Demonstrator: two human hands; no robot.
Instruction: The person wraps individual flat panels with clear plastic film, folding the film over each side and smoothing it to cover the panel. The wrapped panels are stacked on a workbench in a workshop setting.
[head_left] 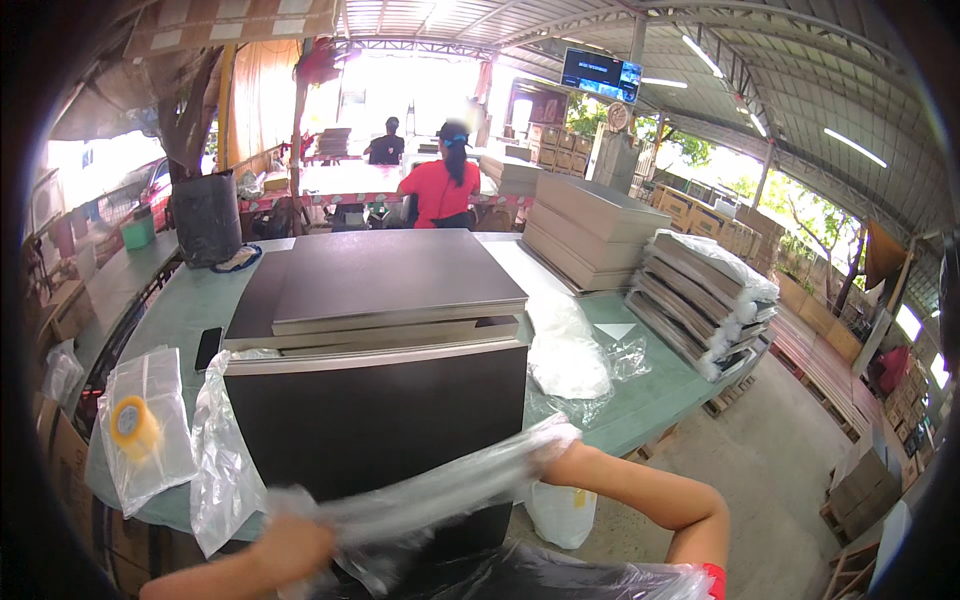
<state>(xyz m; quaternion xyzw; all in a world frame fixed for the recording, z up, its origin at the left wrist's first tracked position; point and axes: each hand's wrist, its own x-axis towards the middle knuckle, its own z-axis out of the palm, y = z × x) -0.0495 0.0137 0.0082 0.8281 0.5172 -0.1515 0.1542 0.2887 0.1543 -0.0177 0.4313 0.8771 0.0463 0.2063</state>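
Clear plastic sheet is pulled long between the person's two hands, in front of a big black board. It goes on a slant, low on the left side and higher on the right. The left hand has its grip closed on the low end, and it looks blurry. The right hand has its grip on the high end, but the plastic hides most of its fingers. The black board has a pale edge at its far side. Just past it is a pile of boards with a dark top, on a green counter. To the left, a yellow roll of tape sits on some flat clear bags. A black phone lies near them, and a crumpled clear bag is beside the board. To the right, there is a heap of whitish plastic. Past that are a tall pile of gray boards and a pile wrapped in plastic. A white bag is below the right arm. Farther off, a person in a red shirt has their back turned.
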